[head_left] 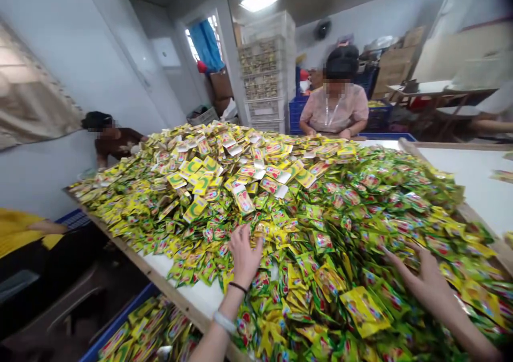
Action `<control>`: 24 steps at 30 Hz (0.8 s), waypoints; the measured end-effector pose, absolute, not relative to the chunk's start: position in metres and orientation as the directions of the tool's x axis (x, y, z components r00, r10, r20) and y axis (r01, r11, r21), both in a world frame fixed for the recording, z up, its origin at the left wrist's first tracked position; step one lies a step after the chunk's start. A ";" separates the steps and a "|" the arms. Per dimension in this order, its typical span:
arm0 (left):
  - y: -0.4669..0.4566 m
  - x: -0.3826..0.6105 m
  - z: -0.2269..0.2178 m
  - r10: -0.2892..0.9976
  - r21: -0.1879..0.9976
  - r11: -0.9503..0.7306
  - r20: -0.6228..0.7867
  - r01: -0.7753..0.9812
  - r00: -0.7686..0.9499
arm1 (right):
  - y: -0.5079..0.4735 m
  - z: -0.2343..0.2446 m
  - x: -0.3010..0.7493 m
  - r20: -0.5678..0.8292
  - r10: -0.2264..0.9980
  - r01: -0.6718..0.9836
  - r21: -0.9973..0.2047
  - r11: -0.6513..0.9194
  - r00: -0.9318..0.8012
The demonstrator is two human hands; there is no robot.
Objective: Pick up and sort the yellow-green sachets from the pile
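Note:
A broad heap of small green and yellow sachets (304,266) covers the table in front of me. My left hand (245,255), with a dark band and a pale band on the wrist, reaches over the near middle of the heap. Its fingers are apart, at the sachets, and no packet shows in its grasp. To the right, my right hand (428,276) rests low among the sachets with thumb and fingers spread; its fingertips are partly hidden. Small yellow boxes (204,175), some with white flaps up, lie piled beyond my left hand.
A wooden edge (160,282) borders the table. Below it stands a blue crate (116,330) with yellow packs. A co-worker (336,105) sits across, another person (114,143) at the far left, and a yellow sleeve (20,231) shows nearer. Stacked white crates (262,79) stand behind.

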State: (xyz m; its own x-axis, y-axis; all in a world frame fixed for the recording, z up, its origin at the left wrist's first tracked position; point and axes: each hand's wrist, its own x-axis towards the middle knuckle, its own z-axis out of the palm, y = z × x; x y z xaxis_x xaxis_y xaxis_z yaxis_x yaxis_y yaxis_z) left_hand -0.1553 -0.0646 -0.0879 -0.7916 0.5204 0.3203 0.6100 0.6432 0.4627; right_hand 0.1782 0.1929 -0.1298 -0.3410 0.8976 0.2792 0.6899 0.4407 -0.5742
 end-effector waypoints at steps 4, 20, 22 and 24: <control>-0.081 -0.223 -0.089 0.299 0.463 0.794 0.266 0.394 -0.916 | 0.190 -0.134 0.171 0.248 0.926 0.712 -0.592 0.378 -0.286; -0.033 -0.131 -0.109 0.738 0.553 0.501 0.128 0.665 -0.663 | 0.178 -0.137 0.156 0.237 0.956 0.760 -0.584 0.284 -0.175; -0.032 -0.123 -0.102 0.776 0.561 0.457 0.128 0.690 -0.618 | 0.177 -0.133 0.158 0.220 0.954 0.735 -0.609 0.298 -0.204; -0.038 -0.128 -0.090 0.812 0.568 0.409 0.130 0.714 -0.568 | 0.176 -0.125 0.163 0.207 0.950 0.692 -0.651 0.312 -0.234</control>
